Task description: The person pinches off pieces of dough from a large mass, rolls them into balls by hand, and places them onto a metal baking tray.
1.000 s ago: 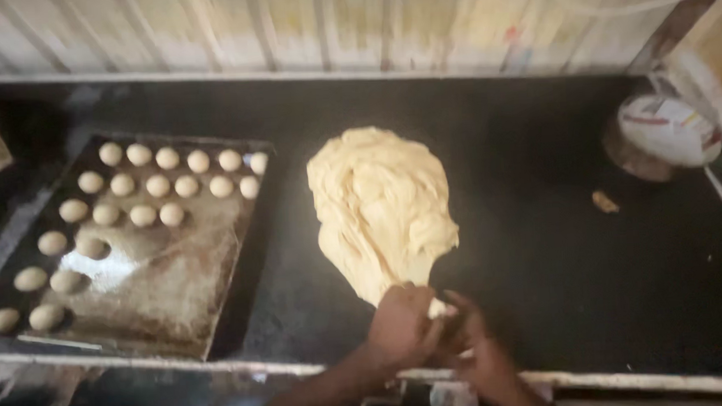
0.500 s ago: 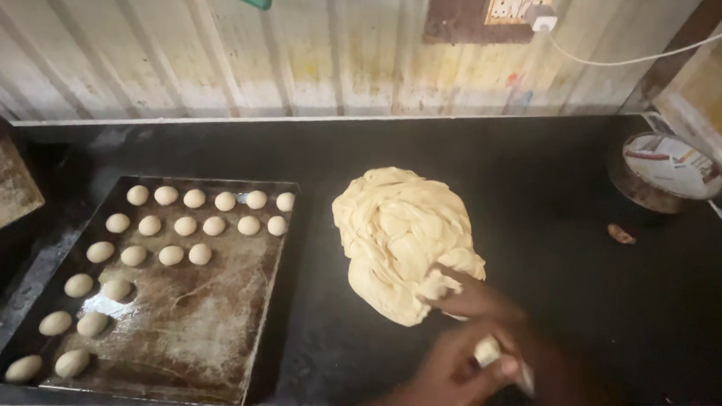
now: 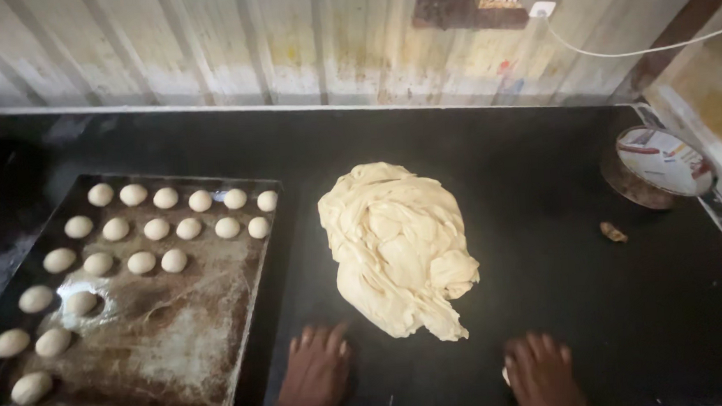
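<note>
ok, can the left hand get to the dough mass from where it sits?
Probably yes: the left hand lies flat on the dark counter, just beside the dough mass, with only bare counter between them.

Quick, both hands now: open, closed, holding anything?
Left hand: open, flat on the black counter, empty.
Right hand: palm down over a small dough piece; grip cannot be told.

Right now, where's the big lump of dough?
Head view: the dough lies mid-counter, right of the baking tray, beyond and between both hands.
</note>
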